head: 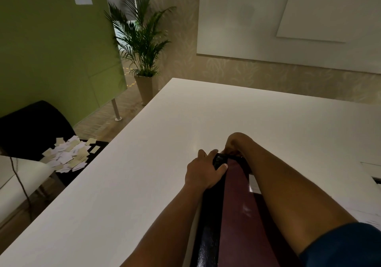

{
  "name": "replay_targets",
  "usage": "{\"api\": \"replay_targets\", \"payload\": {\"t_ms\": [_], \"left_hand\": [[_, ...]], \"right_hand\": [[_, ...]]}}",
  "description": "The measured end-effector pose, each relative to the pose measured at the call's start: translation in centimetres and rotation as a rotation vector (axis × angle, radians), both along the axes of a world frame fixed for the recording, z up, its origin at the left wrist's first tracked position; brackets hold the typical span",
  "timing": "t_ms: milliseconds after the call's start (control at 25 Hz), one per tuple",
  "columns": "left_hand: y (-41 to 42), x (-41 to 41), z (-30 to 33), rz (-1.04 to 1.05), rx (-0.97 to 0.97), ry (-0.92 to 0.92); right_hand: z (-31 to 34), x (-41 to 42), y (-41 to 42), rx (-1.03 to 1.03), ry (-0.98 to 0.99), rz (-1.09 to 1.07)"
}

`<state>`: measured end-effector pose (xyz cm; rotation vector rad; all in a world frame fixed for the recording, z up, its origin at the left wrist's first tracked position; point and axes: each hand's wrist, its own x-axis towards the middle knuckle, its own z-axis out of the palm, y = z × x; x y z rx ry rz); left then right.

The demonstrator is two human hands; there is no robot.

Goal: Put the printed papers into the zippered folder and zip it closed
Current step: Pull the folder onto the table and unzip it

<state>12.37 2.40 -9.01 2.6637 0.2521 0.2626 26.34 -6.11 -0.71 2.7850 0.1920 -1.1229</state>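
Left hand (pixel 203 172) grips glossy black-maroon folder (pixel 233 200); right hand (pixel 234 143) pinches far corner.

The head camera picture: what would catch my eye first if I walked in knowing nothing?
Two bare arms reach down the middle, the left hand and right hand meeting at the far end of a dark maroon-and-black folder on the big white table. Next, a heap of small paper slips on a black chair at the left, and a tall potted palm by the green wall behind.
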Motion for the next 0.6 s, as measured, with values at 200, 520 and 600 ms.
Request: {"api": "replay_targets", "payload": {"t_ms": [200,520,600], "left_hand": [[0.0,-0.1,0.0,0.000,0.007,-0.012],[0.1,0.0,-0.1,0.020,0.031,-0.019],[0.1,0.0,-0.1,0.006,0.031,-0.018]], "right_hand": [[0.4,0.0,-0.1,-0.013,0.055,0.010],[0.3,0.1,0.8,0.024,0.116,-0.029],[0.0,0.2,0.6,0.064,0.116,-0.060]]}}
